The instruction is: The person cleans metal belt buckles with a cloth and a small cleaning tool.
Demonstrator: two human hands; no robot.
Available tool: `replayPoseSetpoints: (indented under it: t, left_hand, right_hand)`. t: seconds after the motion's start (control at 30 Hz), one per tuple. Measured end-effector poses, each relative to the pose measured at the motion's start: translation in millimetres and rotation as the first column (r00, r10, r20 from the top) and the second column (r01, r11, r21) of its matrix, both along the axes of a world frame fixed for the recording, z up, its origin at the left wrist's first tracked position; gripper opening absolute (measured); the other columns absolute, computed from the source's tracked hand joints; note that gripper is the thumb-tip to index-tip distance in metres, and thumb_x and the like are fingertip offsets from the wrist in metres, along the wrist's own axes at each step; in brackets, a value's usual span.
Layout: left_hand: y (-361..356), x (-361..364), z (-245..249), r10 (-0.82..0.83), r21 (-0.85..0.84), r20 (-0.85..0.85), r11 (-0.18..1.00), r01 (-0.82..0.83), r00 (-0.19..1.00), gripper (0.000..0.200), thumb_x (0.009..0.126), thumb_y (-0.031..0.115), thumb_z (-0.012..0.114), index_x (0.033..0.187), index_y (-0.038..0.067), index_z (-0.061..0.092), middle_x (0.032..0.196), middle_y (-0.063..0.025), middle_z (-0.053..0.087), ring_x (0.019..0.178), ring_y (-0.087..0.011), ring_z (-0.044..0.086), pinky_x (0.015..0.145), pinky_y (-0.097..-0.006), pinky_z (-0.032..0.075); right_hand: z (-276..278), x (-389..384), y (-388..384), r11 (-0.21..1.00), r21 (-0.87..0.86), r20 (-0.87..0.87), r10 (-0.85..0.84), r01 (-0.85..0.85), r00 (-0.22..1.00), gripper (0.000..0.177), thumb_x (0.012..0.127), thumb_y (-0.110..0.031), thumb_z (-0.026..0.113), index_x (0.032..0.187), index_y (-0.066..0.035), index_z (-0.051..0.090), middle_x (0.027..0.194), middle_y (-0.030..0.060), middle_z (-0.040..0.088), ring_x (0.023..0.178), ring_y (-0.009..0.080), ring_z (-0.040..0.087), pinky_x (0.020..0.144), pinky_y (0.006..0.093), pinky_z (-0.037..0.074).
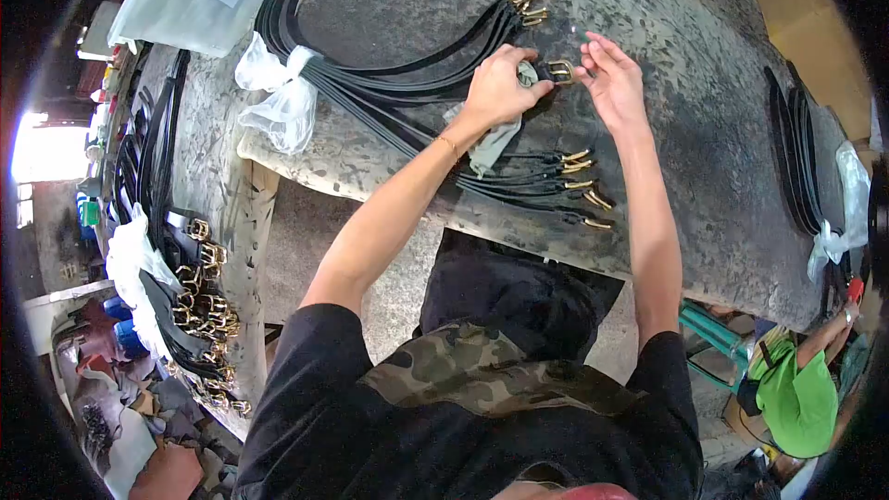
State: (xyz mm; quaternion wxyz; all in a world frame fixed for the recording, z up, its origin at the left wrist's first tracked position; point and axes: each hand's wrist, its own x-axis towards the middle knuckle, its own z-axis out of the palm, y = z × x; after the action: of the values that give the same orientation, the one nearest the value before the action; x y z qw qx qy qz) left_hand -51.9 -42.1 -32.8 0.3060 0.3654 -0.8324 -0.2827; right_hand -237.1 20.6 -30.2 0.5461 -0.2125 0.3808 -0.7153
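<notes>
Black belts [407, 69] with gold buckles lie bundled across the worktable. My left hand [505, 83] is closed on the buckle end of one belt, its thumb and fingers at the base of a gold buckle [560, 72]. A pale cloth [495, 146] hangs from under that hand. Just right of the buckle is my right hand [613, 81], its fingers apart and partly curled, with fingertips close to the buckle's edge. Other gold buckles [579, 162] fan out below my hands, and a further cluster of buckles [532, 0] lies above them.
A white plastic wrap [287, 97] ties the bundle. More belts with buckles [199, 315] hang at the left edge of the table [713, 176]. A labelled white bag [199, 0] lies at the top left. On the right, a person in a green shirt [796, 398] sits by another wrapped belt bundle [796, 157].
</notes>
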Motion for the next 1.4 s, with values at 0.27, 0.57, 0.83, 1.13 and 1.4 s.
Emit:
replayPoseSetpoints:
  t: [0.27,0.57,0.83,1.13,1.4]
  left_hand:
    - [8,-15,-4,0.107,0.016,-0.041,0.994,-0.107,0.993,0.020,0.073,0.022,0.078,0.089,0.012,0.077,0.093,-0.0078,0.063,0.083,-0.0238,0.064,0.073,-0.0337,0.051]
    - [0,-13,-8,0.146,0.076,-0.163,0.988,-0.135,0.976,0.012,0.082,0.008,0.067,0.085,-0.004,0.066,0.088,-0.0138,0.064,0.082,-0.0310,0.063,0.076,-0.0361,0.048]
    - [0,-10,-7,0.218,0.236,-0.168,0.956,-0.176,0.961,0.013,0.086,0.011,0.064,0.088,-0.002,0.063,0.083,-0.0137,0.064,0.075,-0.0196,0.062,0.071,-0.0326,0.047]
    - [-6,-8,-19,0.158,0.219,-0.334,0.972,-0.086,0.929,0.010,0.083,0.009,0.064,0.087,0.000,0.064,0.086,-0.0125,0.065,0.085,-0.0194,0.062,0.079,-0.0344,0.049]
    - [-6,-11,-24,0.106,0.344,-0.450,0.937,0.063,0.887,0.013,0.087,0.010,0.058,0.083,-0.001,0.063,0.074,-0.0077,0.067,0.063,-0.0119,0.060,0.058,-0.0303,0.048]
  right_hand:
    - [-38,-2,-16,0.999,-0.051,0.175,-0.003,0.012,0.985,0.023,0.095,-0.007,0.057,0.116,0.002,0.057,0.091,0.0056,0.061,0.078,0.0117,0.056,0.086,0.0421,0.055]
    - [-32,-1,-18,0.997,-0.069,0.207,-0.002,0.017,0.978,0.022,0.095,-0.006,0.056,0.114,0.004,0.057,0.089,0.0065,0.059,0.076,0.0119,0.055,0.091,0.0485,0.055]
    - [-32,-1,-15,0.997,-0.077,0.211,-0.009,0.026,0.977,0.023,0.094,-0.006,0.056,0.115,0.003,0.057,0.088,0.0052,0.059,0.075,0.0117,0.054,0.092,0.0487,0.053]
    - [-25,0,-10,0.999,-0.039,0.131,0.009,-0.004,0.991,0.033,0.096,-0.011,0.055,0.127,-0.001,0.053,0.089,-0.0009,0.054,0.079,0.0077,0.051,0.100,0.0418,0.045]
    - [-53,-10,-16,0.990,-0.138,0.104,0.040,-0.025,0.994,0.025,0.096,-0.013,0.057,0.119,-0.004,0.057,0.090,0.0000,0.059,0.079,0.0093,0.054,0.090,0.0368,0.048]
